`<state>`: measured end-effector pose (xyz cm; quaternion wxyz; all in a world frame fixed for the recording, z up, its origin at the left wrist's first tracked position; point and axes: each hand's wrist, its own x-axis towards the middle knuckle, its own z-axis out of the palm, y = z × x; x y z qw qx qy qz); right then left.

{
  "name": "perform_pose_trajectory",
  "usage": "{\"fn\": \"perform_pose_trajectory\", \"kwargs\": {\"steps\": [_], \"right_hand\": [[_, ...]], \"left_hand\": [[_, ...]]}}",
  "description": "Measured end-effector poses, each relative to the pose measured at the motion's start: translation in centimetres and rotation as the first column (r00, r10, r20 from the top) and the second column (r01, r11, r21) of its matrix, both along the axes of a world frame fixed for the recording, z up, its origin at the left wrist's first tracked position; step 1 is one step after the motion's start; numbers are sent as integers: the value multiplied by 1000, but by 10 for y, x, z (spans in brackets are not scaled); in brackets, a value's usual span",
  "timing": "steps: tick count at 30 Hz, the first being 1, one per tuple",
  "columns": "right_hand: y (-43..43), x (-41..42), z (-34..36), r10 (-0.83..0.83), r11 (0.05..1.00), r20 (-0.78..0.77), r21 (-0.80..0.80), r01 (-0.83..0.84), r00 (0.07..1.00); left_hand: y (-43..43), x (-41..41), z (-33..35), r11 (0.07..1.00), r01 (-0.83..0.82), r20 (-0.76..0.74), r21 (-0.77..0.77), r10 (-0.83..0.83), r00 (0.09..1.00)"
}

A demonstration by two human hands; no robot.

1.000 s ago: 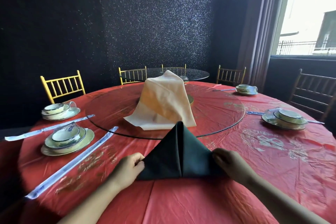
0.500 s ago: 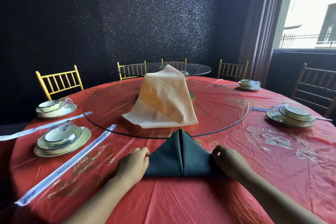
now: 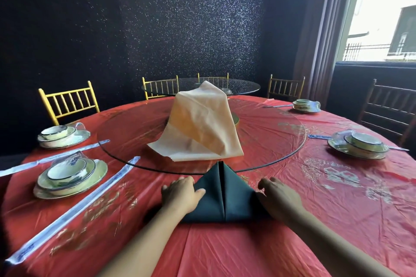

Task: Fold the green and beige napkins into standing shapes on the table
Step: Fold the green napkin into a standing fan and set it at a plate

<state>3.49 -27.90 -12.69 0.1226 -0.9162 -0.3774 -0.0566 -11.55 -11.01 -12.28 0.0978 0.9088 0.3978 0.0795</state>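
**Green napkin held flat as a triangle, in front of the glass turntable**

The green napkin lies flat on the red-covered bench, just in front of the glass turntable. It is folded to a triangle: two flaps meet at a centre seam, and the apex points at the turntable's rim. The left hand rests on the left slope with fingers straight, gripping nothing. The right hand sits at the right corner, fingers loosely spread and likewise holding nothing; whether its palm bears on the cloth cannot be told. This flanking placement probably serves to press the creases and stop the flaps springing apart before the next fold.

The beige napkin rises as a loose draped peak near the turntable's centre, over something hidden. Left of the turntable, a wrapped bowl set and a paper chopstick sleeve carry blue lettering, too blurred to read. Right of the turntable, a pale printed motif on the cover is equally illegible.
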Motion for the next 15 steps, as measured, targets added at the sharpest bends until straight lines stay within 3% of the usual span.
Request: {"fn": "perform_pose_trajectory", "kwargs": {"steps": [4,15], "right_hand": [[19,-2,3,5,1000,-60,-1,-5,998],[17,4,7,35,999,-284,-28,-44,958]], "left_hand": [[5,6,0,996,-23,-8,-86,22,1000],[-1,-5,-4,899,47,235,-436,63,970]]}}
